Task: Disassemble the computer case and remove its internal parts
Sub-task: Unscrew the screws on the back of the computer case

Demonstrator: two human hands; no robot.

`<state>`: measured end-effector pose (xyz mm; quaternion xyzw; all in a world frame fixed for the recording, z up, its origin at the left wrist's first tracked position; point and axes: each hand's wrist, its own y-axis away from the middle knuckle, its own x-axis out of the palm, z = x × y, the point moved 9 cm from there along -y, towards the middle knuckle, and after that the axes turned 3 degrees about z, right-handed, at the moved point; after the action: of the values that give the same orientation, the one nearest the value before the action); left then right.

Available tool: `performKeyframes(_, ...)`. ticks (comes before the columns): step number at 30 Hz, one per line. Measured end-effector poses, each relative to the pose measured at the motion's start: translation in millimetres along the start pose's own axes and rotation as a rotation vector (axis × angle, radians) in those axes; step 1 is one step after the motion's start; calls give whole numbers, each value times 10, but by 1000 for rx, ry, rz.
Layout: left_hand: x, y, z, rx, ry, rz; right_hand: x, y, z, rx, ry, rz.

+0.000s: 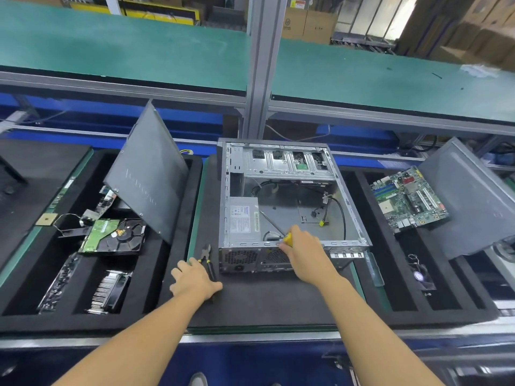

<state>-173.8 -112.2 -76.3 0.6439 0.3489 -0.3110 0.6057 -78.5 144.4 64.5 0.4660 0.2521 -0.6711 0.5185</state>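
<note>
An open grey computer case (pixel 354 210) lies on its side on a black mat in the middle of the bench. Inside it, a silver power supply (pixel 243 218) sits at the near left, and black cables (pixel 338 210) trail across the bare floor. My right hand (pixel 302 250) grips a yellow-handled screwdriver (pixel 288 238) at the case's near edge, its shaft angled up-left toward the power supply. My left hand (pixel 193 280) rests flat on the mat, its fingers over the handles of black pliers (pixel 206 253) left of the case.
A black foam tray on the left holds a hard drive (pixel 111 238), a heatsink (pixel 110 292), small boards and a leaning side panel (pixel 147 174). The right tray (pixel 446 310) carries a motherboard (pixel 408 199), another panel (pixel 471 201) and a small fan (pixel 420 275). A metal post (pixel 262 65) rises behind the case.
</note>
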Motion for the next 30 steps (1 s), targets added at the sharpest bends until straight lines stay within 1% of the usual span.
performKeyframes(5, -292, -251, 147, 13, 125, -9, 2, 65, -9, 15, -19, 3)
performKeyframes(9, -506, -378, -64, 77, 155, -59, 7, 75, -6, 31, -29, 7)
performKeyframes(14, -426, -442, -263, 134, 197, -81, 35, 76, -35, 58, -55, 7)
performKeyframes(20, -389, -584, -118, 117, 88, -143, 64, 85, -67, 75, -81, -5)
performKeyframes(21, -408, -601, -106, 125, 104, -142, 71, 84, -71, 81, -88, -4)
performKeyframes(23, -487, -610, -107, 166, 215, -135, 76, 76, -69, 86, -89, 0)
performKeyframes(25, -653, -563, -151, 244, 381, -148, 77, 71, -71, 86, -96, 2)
performKeyframes(26, -781, -507, -210, 317, 477, -165, 77, 74, -74, 87, -110, 1)
performKeyframes(28, -1127, -295, -392, 524, 697, -218, 79, 82, -84, 95, -133, 4)
performKeyframes(29, -1311, -154, -497, 631, 779, -246, 83, 82, -89, 102, -134, 9)
performKeyframes(30, -1461, -16, -614, 725, 811, -262, 89, 82, -93, 109, -129, 16)
